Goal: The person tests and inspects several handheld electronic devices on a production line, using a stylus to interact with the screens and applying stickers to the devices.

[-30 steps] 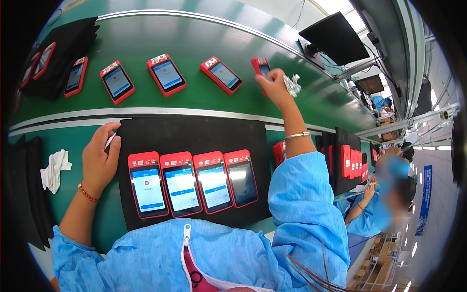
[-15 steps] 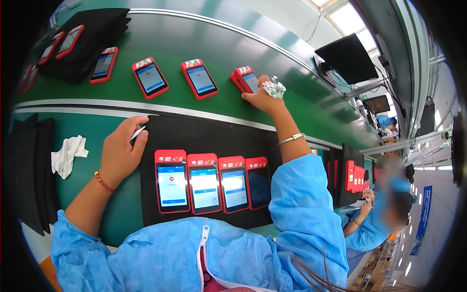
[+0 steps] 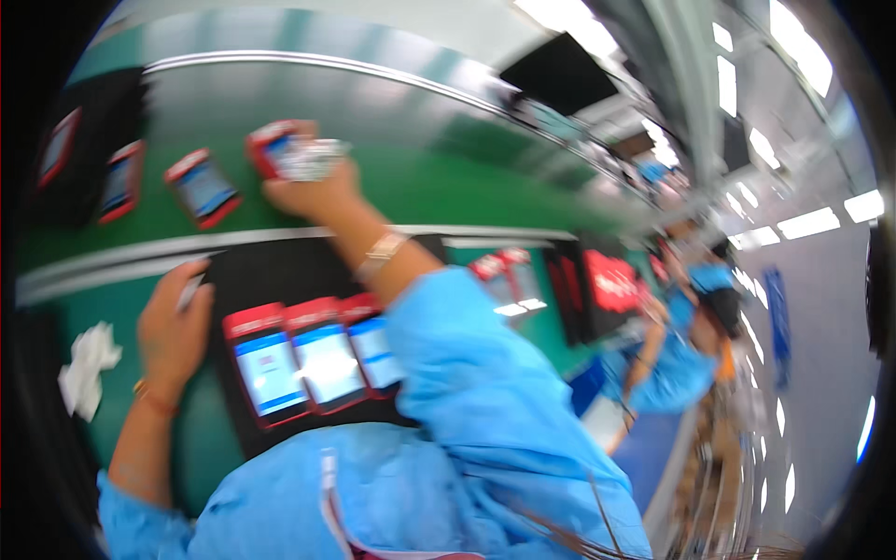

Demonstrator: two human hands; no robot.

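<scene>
The picture is smeared by motion. On the green far surface, my right hand [image 3: 322, 191] grips a red payment terminal [image 3: 268, 149] with a lit screen. A crumpled silvery clump [image 3: 315, 161] sits on the back of that hand. My left hand [image 3: 175, 327] rests at the left edge of the black mat [image 3: 229, 271], its fingers closed on a thin white stick [image 3: 191, 291]. Close to me on the mat, a row of red payment terminals [image 3: 266, 359] lies with screens lit; my right sleeve covers the row's right end.
More red terminals [image 3: 203, 187] lie on the green far surface. A crumpled white tissue [image 3: 91, 369] is left of my left hand. Two further terminals [image 3: 504, 275] lie beyond my right arm. At right, a co-worker in blue [image 3: 663, 369] sits by red devices [image 3: 611, 280]; a black monitor [image 3: 560, 77] hangs above.
The view has swung right, so the table and both hands appear further left and blur. My right hand stays at the same far terminal; the left keeps its white stick.
</scene>
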